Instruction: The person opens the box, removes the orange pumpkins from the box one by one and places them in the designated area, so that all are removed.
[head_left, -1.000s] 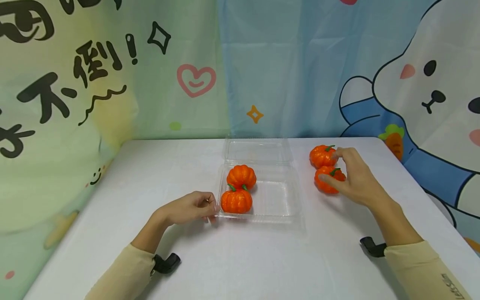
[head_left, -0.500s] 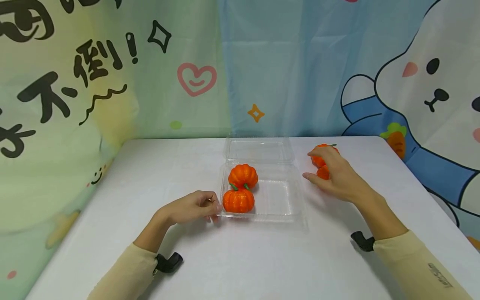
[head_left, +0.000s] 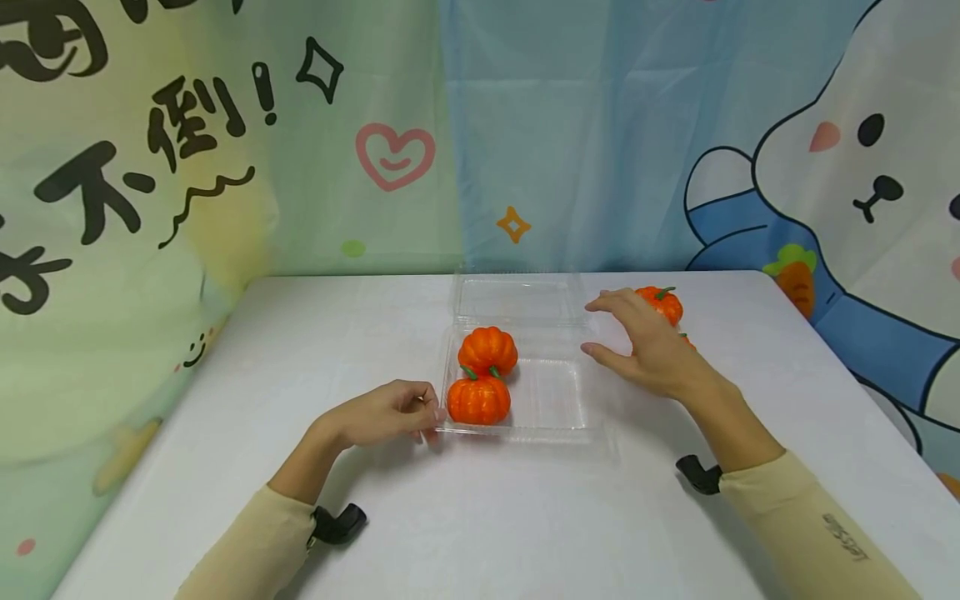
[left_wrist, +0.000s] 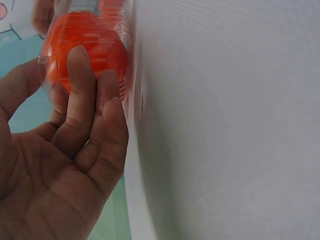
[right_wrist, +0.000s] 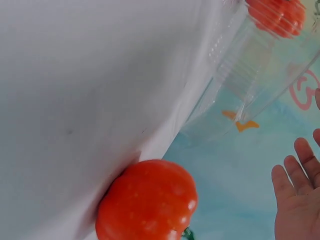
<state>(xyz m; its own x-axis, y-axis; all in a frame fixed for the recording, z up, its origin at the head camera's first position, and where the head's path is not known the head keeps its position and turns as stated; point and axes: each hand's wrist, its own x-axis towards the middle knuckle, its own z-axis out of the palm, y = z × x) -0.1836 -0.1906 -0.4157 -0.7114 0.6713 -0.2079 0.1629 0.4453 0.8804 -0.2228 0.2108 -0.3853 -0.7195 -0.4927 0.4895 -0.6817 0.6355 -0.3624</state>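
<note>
White worktop (head_left: 525,517) here, and two loose pumpkins (head_left: 667,307) sit half-hidden just behind and right of the empty, spread right hand (head_left: 648,350), with the clear container (head_left: 551,392), corner pinched by the left hand (head_left: 392,412), on its left.

There are four glossy orange, ribbed, green-stemmed pumpkins (head_left: 478,402), two inside and two outside one clear plastic container (head_left: 551,392) with one lid (head_left: 517,298). Also in view are one bare left hand (head_left: 392,412), one bare right hand (head_left: 649,346), two beige fabric sleeves (head_left: 251,542), two black wrist-worn devices (head_left: 341,525), one white table (head_left: 525,517) and one pink heart print (head_left: 364,154).
</note>
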